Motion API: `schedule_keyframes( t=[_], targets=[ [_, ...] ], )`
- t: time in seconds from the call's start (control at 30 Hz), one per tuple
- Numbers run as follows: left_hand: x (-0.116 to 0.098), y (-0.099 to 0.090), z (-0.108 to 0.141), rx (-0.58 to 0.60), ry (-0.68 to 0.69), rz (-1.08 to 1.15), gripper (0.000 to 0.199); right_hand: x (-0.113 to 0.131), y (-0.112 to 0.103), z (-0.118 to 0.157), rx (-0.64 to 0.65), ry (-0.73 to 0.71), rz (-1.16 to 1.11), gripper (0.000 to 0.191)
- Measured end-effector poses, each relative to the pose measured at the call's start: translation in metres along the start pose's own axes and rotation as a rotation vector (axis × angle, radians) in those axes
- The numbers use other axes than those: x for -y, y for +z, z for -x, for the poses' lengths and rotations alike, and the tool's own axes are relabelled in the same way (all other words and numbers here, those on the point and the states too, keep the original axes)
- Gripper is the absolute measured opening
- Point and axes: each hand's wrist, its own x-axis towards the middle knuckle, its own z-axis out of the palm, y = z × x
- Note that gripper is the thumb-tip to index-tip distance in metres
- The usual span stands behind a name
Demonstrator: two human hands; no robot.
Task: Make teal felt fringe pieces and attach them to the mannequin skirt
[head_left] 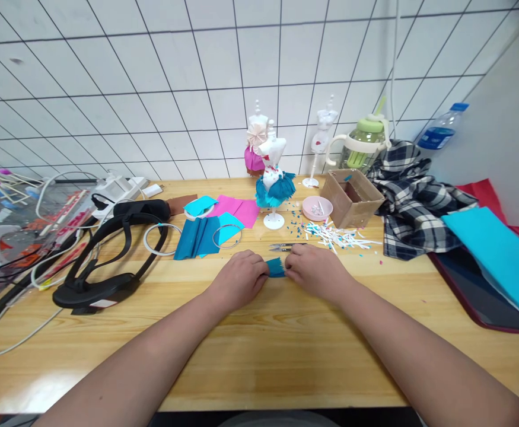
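Note:
A small dark teal piece with a fringed edge [276,267] lies on the wooden table between my two hands. My left hand [241,277] has its fingers closed on the piece's left end. At its right end, the curled fingers of my right hand [312,270] pinch the fringed part. Thread snips [281,247] lie just behind the piece, partly behind my right hand. Farther back stands a white mini mannequin [271,151] wearing a teal ruffled skirt [274,190]. Folded dark teal fabric [197,237] rests to the left, beside a thin hoop [227,236].
White paper strips [337,236], a pink dish [317,208] and a cardboard box [352,197] are behind my right hand. A black headset [103,290] and cables sit left. A plaid cloth [408,201], dark tray [481,290] and bright blue sheet [493,252] occupy the right.

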Motion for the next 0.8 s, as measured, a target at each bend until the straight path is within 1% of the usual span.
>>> schedule_keyframes(
  t=[0.07,0.13,0.23,0.33,0.43,0.6,0.8],
  targets=[
    [-0.001,0.0,0.0,-0.005,0.003,0.003,0.014,0.0,-0.001,0.001,-0.044,-0.019,-0.076,0.017],
    [-0.001,0.0,0.0,-0.022,0.007,0.0,0.014,0.002,0.001,0.0,-0.056,-0.069,-0.143,0.02],
    [-0.002,0.0,0.0,-0.047,0.007,-0.015,0.014,0.009,0.008,-0.003,-0.005,-0.119,-0.148,0.021],
    [-0.001,0.001,0.0,-0.024,0.006,-0.029,0.016,0.011,0.013,-0.006,0.053,-0.102,-0.109,0.018],
    [0.002,0.003,0.0,0.0,-0.003,-0.029,0.016,0.01,0.014,-0.008,0.079,-0.061,-0.108,0.023],
    [0.002,0.002,-0.001,0.01,-0.019,-0.02,0.019,0.012,0.013,-0.008,0.061,-0.003,-0.128,0.021],
    [0.0,-0.001,-0.001,-0.027,0.014,-0.019,0.019,0.012,0.013,-0.007,0.035,-0.025,-0.081,0.022]
  ],
)
